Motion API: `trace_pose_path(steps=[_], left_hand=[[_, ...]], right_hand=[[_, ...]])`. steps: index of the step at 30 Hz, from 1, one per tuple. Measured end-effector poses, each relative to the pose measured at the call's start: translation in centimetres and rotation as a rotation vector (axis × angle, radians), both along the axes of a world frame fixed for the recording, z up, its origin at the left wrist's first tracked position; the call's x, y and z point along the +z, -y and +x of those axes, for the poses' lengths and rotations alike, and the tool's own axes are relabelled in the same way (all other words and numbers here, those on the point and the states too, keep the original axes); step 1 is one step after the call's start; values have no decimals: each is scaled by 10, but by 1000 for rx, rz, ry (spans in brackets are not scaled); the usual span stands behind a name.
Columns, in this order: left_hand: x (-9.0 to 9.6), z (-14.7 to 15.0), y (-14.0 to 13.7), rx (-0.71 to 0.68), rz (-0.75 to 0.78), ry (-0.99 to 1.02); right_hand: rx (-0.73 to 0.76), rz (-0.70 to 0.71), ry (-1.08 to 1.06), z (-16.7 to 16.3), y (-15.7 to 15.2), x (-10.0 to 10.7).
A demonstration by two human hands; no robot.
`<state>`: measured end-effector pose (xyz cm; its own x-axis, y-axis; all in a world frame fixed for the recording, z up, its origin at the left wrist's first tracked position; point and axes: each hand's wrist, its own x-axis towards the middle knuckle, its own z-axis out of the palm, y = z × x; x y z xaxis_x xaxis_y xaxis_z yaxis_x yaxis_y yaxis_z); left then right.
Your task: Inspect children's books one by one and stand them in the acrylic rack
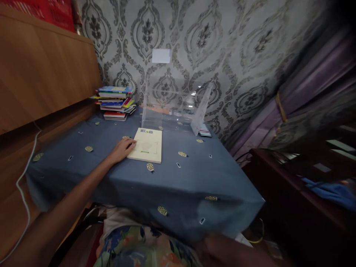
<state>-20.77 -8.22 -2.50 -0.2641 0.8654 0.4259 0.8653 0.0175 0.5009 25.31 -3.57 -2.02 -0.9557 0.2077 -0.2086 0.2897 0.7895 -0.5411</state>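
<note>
person's L hand (124,149) rested at L edge of cream bk (147,146), R hand (215,246) was blurred low nr front edge of blue cloth (222,170) w/ pineapple prints, clear stand (200,113) stood behind bk, bk stack (115,104) sat back L

The one camera, worn on the person's head, looks forward and down over the nearby table (194,174) to the patterned wall (183,22) beyond, floral clothing (141,248) close below.

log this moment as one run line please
left hand: at cream book, left edge | right hand: low, blurred, off tabletop | clear stand: behind cream book | book stack: back left of tabletop
</note>
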Motion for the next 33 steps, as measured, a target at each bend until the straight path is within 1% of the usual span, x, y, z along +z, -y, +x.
trace_pose_path(steps=[1,2,4,5,6,7,8,10,12,14,18,21,23,25,27,28,30,33], left_hand=[[0,0,1,5,-9,-14],[0,0,2,10,-20,-30],[0,1,3,13,-40,-67],[0,2,4,11,-48,-82],[1,2,4,8,-54,-96],[1,3,5,3,-61,-106],[2,4,5,0,-68,-111],[3,5,5,-4,-82,-113],[5,6,6,-3,-94,-110],[7,8,6,-3,-99,-108],[12,12,6,-6,-96,-100],[13,14,6,3,-95,-101],[14,16,6,13,-104,-105],[16,17,7,20,-124,-108],[18,17,7,25,-154,-114],[20,16,6,22,-171,-121],[23,13,1,3,-208,-149],[28,5,-20,-32,-267,-225]], right_hand=[[113,-127,77,-12,-7,19],[156,-218,87,-24,-15,38],[114,-370,14,-50,-31,68],[72,-410,-31,-62,-38,78],[43,-402,-102,-73,-46,84],[31,-357,-154,-84,-53,86],[6,-289,-200,-95,-60,85],[-5,-161,-278,-118,-74,75],[47,-63,-345,-144,-87,62],[132,29,-393,-174,-96,50],[211,180,-369,-235,-110,36],[238,229,-333,-265,-128,33],[193,248,-320,-275,-150,30],[85,261,-305,-278,-178,26],[-9,245,-294,-277,-205,20],[-27,231,-304,-276,-216,16],[-31,205,-343,-275,-230,9],[-26,187,-403,-275,-236,1]])
